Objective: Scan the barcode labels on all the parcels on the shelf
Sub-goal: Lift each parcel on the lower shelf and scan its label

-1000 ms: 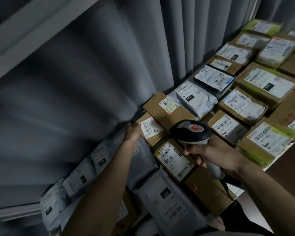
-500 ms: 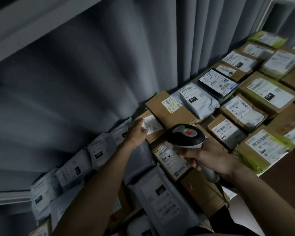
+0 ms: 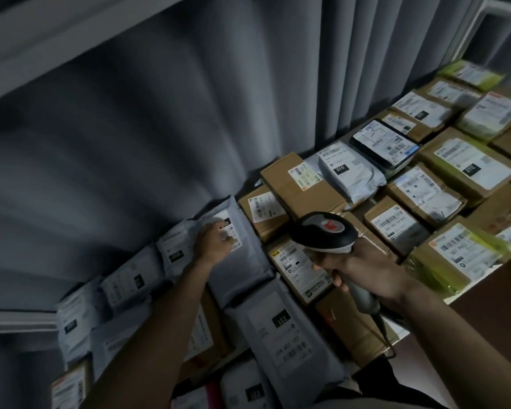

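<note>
While your left hand [image 3: 216, 242] rested on the grey poly mailer [image 3: 233, 255] at the far left of the shelf, against the curtain [image 3: 189, 113], its fingers [image 3: 227, 239] were loosely curled on the mailer's label; whether they pinched the film or only pressed it, I could not tell. Your right hand [image 3: 363, 265] had its fingers wrapped round the grip of the barcode scanner [image 3: 325, 231], whose head hung over the cardboard boxes [image 3: 301, 184] just right of that mailer. That mailer looked light, soft and slick, likely to wrinkle and slide, so you did best to flatten it beside the label, not on the bars. Boxes looked stiff and would stay put; you could steady one by an edge. Further labelled parcels [image 3: 466, 160] lay in rows to the far right, label up, needing little handling.
</note>
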